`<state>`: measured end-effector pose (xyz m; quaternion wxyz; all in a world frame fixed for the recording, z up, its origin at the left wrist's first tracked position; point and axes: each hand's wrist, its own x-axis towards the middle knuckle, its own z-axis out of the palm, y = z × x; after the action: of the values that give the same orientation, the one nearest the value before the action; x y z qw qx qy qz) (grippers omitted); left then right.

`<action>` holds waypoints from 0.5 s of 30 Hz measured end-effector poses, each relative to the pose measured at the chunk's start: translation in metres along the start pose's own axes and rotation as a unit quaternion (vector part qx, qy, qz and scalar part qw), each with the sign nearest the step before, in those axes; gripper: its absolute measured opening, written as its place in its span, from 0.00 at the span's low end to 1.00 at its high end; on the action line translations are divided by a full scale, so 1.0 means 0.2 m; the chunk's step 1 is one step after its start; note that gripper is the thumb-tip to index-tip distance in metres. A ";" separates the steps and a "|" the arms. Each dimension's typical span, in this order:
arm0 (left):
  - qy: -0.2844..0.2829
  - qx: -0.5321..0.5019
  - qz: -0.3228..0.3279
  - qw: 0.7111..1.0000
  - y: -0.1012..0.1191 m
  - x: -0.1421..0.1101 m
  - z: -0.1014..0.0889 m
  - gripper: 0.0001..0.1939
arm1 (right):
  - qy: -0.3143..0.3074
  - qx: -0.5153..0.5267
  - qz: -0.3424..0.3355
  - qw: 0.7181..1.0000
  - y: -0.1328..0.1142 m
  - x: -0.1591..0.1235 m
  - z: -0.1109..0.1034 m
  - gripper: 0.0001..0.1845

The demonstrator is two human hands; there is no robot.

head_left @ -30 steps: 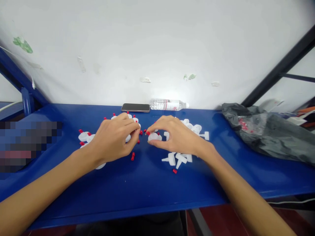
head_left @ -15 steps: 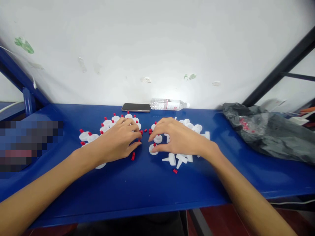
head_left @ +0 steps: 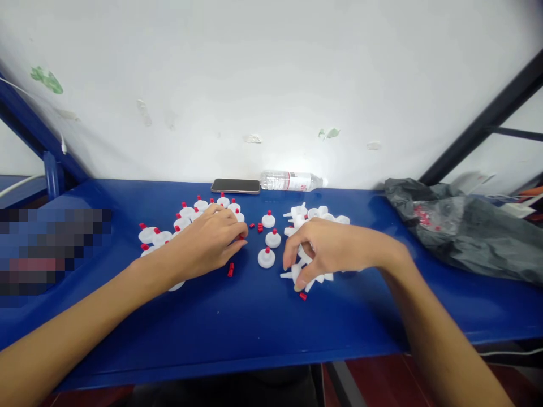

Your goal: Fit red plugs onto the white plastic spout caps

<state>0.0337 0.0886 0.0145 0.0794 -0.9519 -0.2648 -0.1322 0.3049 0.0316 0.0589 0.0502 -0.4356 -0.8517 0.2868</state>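
Observation:
My left hand rests over the left group of white nozzle caps, fingers curled in. A small red cap shows between its thumb and fingertips. On the right, my right hand arches above loose white nozzle caps, thumb and index finger apart around one nozzle cap lying on its side. Three white nozzle caps with red tips stand between the hands, one of them a capped nozzle nearest me. A few red caps lie loose, another red cap below my right thumb.
The blue table meets a white wall. Against the wall lie a phone and a clear water bottle. A dark plastic bag with a clear bag of red pieces sits at the right. Several capped nozzles stand at the left.
My right hand has moved right and towards me, off the standing red-tipped nozzles to the loose white ones. My left hand stays nearly in place, its thumb and fingertips closer together.

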 end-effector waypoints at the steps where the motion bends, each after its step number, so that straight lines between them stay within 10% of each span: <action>1: 0.010 -0.002 -0.001 1.000 0.00 0.00 0.00 0.09 | -0.001 -0.002 0.001 1.000 0.00 0.00 0.00 0.13; 8: 0.079 -0.149 -0.088 0.982 0.03 0.02 -0.04 0.09 | 0.094 0.058 -0.041 0.993 -0.04 -0.01 -0.06 0.11; 15: 0.083 -0.449 -0.236 0.858 0.08 0.04 -0.14 0.07 | 0.224 0.130 -0.097 0.961 -0.05 0.06 -0.01 0.15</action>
<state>0.0428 0.0728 0.0430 -0.3682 -0.7787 -0.3859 -0.3304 0.2910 0.0375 0.0633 0.3236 -0.3936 -0.8122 0.2840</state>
